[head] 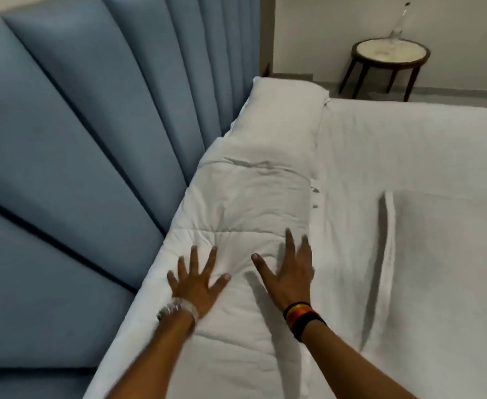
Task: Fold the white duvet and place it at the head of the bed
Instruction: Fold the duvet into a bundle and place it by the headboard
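Observation:
The white duvet (245, 203) lies folded into a long strip along the blue padded headboard (87, 156), on top of the white bed (409, 156). My left hand (197, 279) rests flat on the duvet's near part with fingers spread, a watch on the wrist. My right hand (289, 269) lies flat beside it, near the strip's right edge, fingers apart, with dark bands on the wrist. Neither hand grips the fabric.
A white pillow (282, 110) lies at the far end of the strip against the headboard. Another flat pillow (449, 254) lies on the sheet at right. A round side table (390, 57) with a glass bottle (399, 27) stands beyond the bed by the wall.

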A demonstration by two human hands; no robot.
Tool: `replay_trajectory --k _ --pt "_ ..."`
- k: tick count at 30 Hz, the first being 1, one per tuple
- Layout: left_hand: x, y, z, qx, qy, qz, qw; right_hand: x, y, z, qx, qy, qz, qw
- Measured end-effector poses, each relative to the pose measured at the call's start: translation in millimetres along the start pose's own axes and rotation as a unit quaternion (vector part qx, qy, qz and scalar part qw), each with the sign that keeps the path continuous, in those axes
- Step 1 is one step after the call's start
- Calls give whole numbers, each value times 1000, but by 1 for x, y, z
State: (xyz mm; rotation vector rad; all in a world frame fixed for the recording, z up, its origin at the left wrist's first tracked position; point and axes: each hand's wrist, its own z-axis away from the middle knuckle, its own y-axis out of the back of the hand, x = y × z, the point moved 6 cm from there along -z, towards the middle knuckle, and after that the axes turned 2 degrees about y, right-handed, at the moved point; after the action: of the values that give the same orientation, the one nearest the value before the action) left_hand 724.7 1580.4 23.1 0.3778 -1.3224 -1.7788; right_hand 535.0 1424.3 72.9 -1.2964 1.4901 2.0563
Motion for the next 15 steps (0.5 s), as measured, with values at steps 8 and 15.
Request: replay_trajectory --k 8,15 --pt "9 -33 4 177 -34 -40 983 33 -50 -53 -147 107 283 942" --pt "107 -30 50 121 -80 13 989 128 117 11 -37 12 207 978"
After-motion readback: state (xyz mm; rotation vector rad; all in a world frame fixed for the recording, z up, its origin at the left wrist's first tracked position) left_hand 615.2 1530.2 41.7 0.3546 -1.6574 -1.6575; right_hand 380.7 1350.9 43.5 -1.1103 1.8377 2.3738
